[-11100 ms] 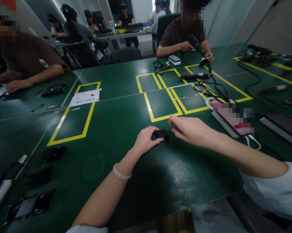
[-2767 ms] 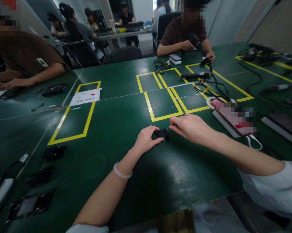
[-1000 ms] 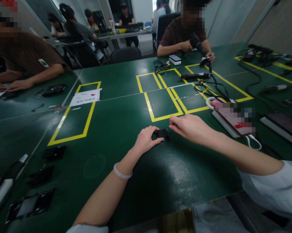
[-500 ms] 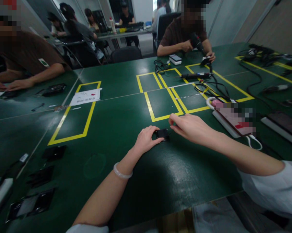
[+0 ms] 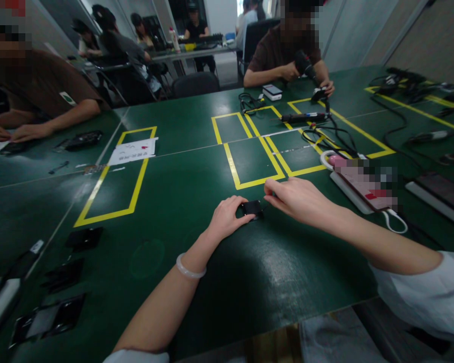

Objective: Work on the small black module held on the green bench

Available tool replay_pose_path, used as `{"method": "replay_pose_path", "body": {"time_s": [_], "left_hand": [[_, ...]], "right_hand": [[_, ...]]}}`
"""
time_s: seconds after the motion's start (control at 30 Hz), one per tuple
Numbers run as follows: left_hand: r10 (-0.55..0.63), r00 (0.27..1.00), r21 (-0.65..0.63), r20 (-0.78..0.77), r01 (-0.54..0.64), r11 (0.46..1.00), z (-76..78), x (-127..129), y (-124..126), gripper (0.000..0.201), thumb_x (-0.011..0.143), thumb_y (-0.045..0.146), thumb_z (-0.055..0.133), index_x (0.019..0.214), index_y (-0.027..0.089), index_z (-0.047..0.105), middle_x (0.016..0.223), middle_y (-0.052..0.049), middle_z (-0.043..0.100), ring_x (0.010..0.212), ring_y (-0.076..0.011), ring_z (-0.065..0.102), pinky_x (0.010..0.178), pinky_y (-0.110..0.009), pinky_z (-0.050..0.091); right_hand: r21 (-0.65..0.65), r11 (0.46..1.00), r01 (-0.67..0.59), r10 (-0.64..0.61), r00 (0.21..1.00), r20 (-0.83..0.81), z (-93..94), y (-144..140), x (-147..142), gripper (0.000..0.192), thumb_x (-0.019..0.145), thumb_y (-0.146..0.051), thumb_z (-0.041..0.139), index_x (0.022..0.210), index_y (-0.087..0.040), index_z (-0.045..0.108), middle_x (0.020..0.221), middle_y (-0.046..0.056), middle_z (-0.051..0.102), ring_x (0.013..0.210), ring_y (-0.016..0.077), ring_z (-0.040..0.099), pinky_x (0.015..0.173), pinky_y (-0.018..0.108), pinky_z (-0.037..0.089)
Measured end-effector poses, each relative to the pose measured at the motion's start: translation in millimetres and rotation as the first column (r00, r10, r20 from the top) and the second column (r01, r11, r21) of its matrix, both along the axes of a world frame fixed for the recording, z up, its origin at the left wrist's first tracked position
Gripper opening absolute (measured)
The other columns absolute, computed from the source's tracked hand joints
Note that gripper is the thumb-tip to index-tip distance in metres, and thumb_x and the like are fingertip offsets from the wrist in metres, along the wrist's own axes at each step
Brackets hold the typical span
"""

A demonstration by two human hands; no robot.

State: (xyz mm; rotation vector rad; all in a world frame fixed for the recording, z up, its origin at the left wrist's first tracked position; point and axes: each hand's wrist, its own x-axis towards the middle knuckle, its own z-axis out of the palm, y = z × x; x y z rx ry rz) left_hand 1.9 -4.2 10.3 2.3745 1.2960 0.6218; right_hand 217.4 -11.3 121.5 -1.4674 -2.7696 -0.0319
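- Dark parts [image 5: 85, 238]: well left of the black box, on the green table [image 5: 189, 181].
- White paper [image 5: 134, 151]: left of the box and farther off.
- Left hand [image 5: 227, 214]: thumb and fingers grasp the box's left end.
- Black box [image 5: 252, 207]: on the table, between both hands.
- Right hand [image 5: 293, 195]: curled just right of the box; cannot tell what it pinches.
- Pink-topped device [image 5: 357, 187]: well right of the box.

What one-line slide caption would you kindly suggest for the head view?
Left hand holds a small black rectangular part on a dark green table, right hand curled beside it.
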Motion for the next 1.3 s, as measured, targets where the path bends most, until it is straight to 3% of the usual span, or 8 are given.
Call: {"method": "replay_pose_path", "body": {"time_s": [0.2, 0.4, 0.67, 0.87, 1.1, 1.3], "left_hand": [[0.006, 1.000, -0.001, -0.019, -0.006, 1.000, -0.9, 0.0, 0.6, 0.035, 0.084, 0.049, 0.060, 0.105, 0.021, 0.056, 0.099, -0.004, 0.062, 0.094, -0.0220, 0.058, 0.080, -0.034, 0.044], [0.003, 1.000, 0.000, -0.017, -0.003, 1.000, -0.9, 0.6, 0.5, 0.035, 0.084, 0.049, 0.059, 0.106, 0.021, 0.056, 0.099, -0.003, 0.062, 0.094, -0.0218, 0.058, 0.080, -0.035, 0.044], [0.008, 1.000, -0.002, -0.008, -0.009, 1.000, -2.2, 0.0, 0.3, 0.034, 0.084, 0.048, 0.060, 0.105, 0.022, 0.056, 0.100, -0.004, 0.062, 0.094, -0.0219, 0.058, 0.082, -0.034, 0.044], [0.004, 1.000, -0.008, -0.009, -0.004, 1.000, 0.0, 0.5, 0.6, 0.035, 0.084, 0.048, 0.060, 0.106, 0.021, 0.056, 0.099, -0.003, 0.062, 0.094, -0.0219, 0.058, 0.081, -0.035, 0.044], [0.007, 1.000, 0.001, -0.007, -0.007, 1.000, 0.5, -0.5, 0.4, 0.033, 0.083, 0.047, 0.061, 0.104, 0.021, 0.057, 0.099, -0.003, 0.062, 0.093, -0.0220, 0.058, 0.080, -0.034, 0.045], [0.011, 1.000, -0.006, -0.010, -0.011, 1.000, 0.0, -0.5, -0.2, 0.035, 0.083, 0.049, 0.061, 0.105, 0.021, 0.057, 0.099, -0.003, 0.062, 0.093, -0.0217, 0.058, 0.081, -0.034, 0.045]], "right_hand": [[-0.002, 0.998, -0.064, 0.063, 0.996, -0.066, 1.6, -1.5, 0.2, 0.017, 0.092, -0.033, 0.044, 0.101, -0.020, 0.048, 0.079, 0.003, 0.067, 0.067, 0.0183, 0.059, 0.055, 0.027, 0.023], [0.005, 1.000, -0.011, 0.011, 1.000, 0.004, 0.8, -0.6, -1.3, 0.021, 0.095, -0.036, 0.037, 0.095, -0.021, 0.052, 0.070, 0.003, 0.066, 0.061, 0.0181, 0.059, 0.053, 0.028, 0.020], [-0.011, 0.999, -0.039, 0.038, 0.996, -0.080, 1.3, -2.4, -1.4, 0.018, 0.092, -0.033, 0.042, 0.104, -0.020, 0.047, 0.081, 0.003, 0.068, 0.067, 0.0183, 0.061, 0.054, 0.028, 0.022], [-0.006, 1.000, -0.025, 0.025, 0.999, 0.021, 2.0, -0.9, -2.3, 0.020, 0.095, -0.034, 0.035, 0.096, -0.020, 0.050, 0.072, 0.004, 0.067, 0.063, 0.0199, 0.061, 0.053, 0.028, 0.021], [-0.019, 0.999, -0.045, 0.044, 0.997, -0.059, 2.7, -2.2, -2.6, 0.021, 0.092, -0.032, 0.041, 0.108, -0.019, 0.046, 0.086, 0.005, 0.068, 0.070, 0.0196, 0.062, 0.055, 0.028, 0.024], [-0.036, 0.999, -0.033, 0.034, 0.999, 0.023, 3.7, -0.2, -3.5, 0.023, 0.095, -0.038, 0.037, 0.098, -0.020, 0.051, 0.073, 0.004, 0.067, 0.064, 0.0195, 0.061, 0.053, 0.028, 0.021]]}}
